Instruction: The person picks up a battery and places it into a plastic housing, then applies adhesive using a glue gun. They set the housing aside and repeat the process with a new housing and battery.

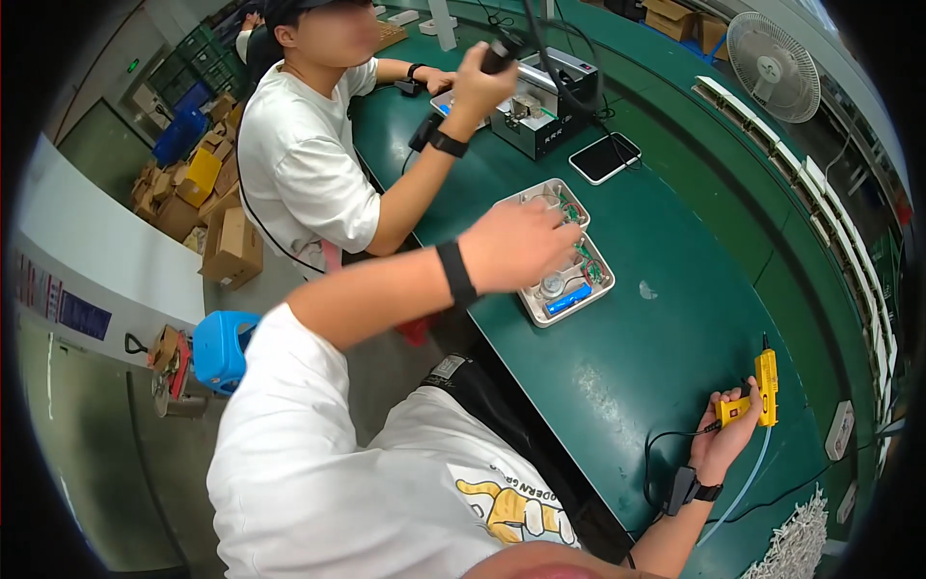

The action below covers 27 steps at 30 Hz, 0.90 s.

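Observation:
My left hand reaches over two white plastic housings, palm down, fingers apart and slightly blurred. The nearer housing lies open side up and holds a blue cylindrical battery, a round silver part, wires and a green board. Directly beyond it lies the farther housing, with wires and green pieces inside, partly covered by my fingers. At the right, my right hand is closed around the handle of a yellow glue gun. Its black nozzle points away from me, and a pale blue stick trails behind.
A co-worker at my left holds a black cylindrical tool beside a black machine. A phone lies on the green table. White strips are piled lower right. A fan stands beyond.

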### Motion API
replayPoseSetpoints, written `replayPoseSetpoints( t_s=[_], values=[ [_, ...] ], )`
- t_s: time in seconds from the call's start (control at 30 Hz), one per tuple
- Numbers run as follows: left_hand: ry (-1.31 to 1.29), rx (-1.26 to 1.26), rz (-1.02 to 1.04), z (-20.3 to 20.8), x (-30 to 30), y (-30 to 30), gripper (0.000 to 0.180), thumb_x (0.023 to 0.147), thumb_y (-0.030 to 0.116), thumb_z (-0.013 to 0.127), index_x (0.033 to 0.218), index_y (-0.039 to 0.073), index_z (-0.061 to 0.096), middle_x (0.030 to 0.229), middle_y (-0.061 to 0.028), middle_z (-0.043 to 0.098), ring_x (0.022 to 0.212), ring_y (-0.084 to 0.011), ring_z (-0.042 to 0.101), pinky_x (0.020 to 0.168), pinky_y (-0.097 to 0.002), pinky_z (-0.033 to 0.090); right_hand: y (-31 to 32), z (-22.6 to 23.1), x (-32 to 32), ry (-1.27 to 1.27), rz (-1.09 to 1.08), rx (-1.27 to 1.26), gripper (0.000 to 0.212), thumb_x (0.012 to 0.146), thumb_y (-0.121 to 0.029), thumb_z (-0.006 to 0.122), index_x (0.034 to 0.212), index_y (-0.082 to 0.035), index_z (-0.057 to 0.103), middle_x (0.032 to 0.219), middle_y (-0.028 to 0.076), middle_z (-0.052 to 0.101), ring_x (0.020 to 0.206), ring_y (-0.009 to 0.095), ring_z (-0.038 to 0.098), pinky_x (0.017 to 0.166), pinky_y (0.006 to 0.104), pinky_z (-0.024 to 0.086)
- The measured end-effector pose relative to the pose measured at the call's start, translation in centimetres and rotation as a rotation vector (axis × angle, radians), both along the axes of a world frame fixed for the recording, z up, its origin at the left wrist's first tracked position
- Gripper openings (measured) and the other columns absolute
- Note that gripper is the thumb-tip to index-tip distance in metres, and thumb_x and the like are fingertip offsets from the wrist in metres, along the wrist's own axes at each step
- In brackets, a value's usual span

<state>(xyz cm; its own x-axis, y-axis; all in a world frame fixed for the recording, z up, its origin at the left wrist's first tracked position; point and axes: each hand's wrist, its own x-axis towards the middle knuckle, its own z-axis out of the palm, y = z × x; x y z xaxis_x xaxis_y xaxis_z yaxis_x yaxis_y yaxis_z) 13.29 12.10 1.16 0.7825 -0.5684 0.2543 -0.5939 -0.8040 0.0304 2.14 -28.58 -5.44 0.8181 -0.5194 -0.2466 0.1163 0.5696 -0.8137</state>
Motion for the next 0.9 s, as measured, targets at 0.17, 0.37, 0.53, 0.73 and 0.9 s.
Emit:
replayPoseSetpoints(
  t_s=[0.17,0.37,0.53,0.73,0.9],
  values=[
    [-0.327,0.266,-0.686,1.7,6.5,2.3,0.016,0.083,0.022,0.073,0.098,0.015,0.072,0.110,-0.0021,0.065,0.100,-0.0216,0.065,0.077,-0.0378,0.058,0.0,0.0,-0.1,-0.001,0.018,-0.002,0.030,0.108,-0.028,0.061,0.131,-0.008,0.059,0.084,0.000,0.057,0.075,0.010,0.057,0.075,0.0301,0.052],
    [-0.323,0.403,-0.825,2.0,8.2,1.0,0.007,0.082,0.019,0.074,0.087,0.015,0.072,0.107,-0.0008,0.063,0.099,-0.0199,0.064,0.079,-0.0361,0.054,0.5,0.4,-0.2,0.011,-0.003,-0.012,0.030,0.108,-0.027,0.061,0.131,-0.008,0.060,0.083,0.000,0.057,0.075,0.010,0.057,0.075,0.0301,0.053],
    [-0.340,0.589,-0.822,3.5,7.9,-0.5,0.007,0.080,0.020,0.075,0.085,0.017,0.072,0.097,0.0002,0.061,0.094,-0.0196,0.064,0.075,-0.0364,0.056,0.5,0.5,-0.5,0.004,0.014,-0.025,0.030,0.108,-0.028,0.061,0.131,-0.008,0.060,0.084,0.000,0.058,0.075,0.010,0.057,0.075,0.0298,0.053],
    [-0.267,0.506,-0.723,3.0,8.2,-0.9,0.014,0.083,0.028,0.076,0.089,0.017,0.071,0.096,-0.0010,0.065,0.095,-0.0210,0.066,0.074,-0.0394,0.057,0.2,0.4,-0.7,0.001,0.027,-0.035,0.031,0.108,-0.028,0.062,0.131,-0.008,0.059,0.084,0.000,0.058,0.076,0.010,0.058,0.076,0.0295,0.053],
    [-0.047,0.322,-0.548,1.6,7.3,-0.9,0.018,0.092,0.032,0.073,0.097,0.015,0.072,0.103,-0.0024,0.068,0.101,-0.0256,0.068,0.083,-0.0440,0.057,0.7,0.7,-0.6,0.000,0.029,-0.038,0.033,0.107,-0.029,0.062,0.132,-0.008,0.059,0.083,0.000,0.058,0.075,0.010,0.058,0.076,0.0291,0.053]
  ],
)
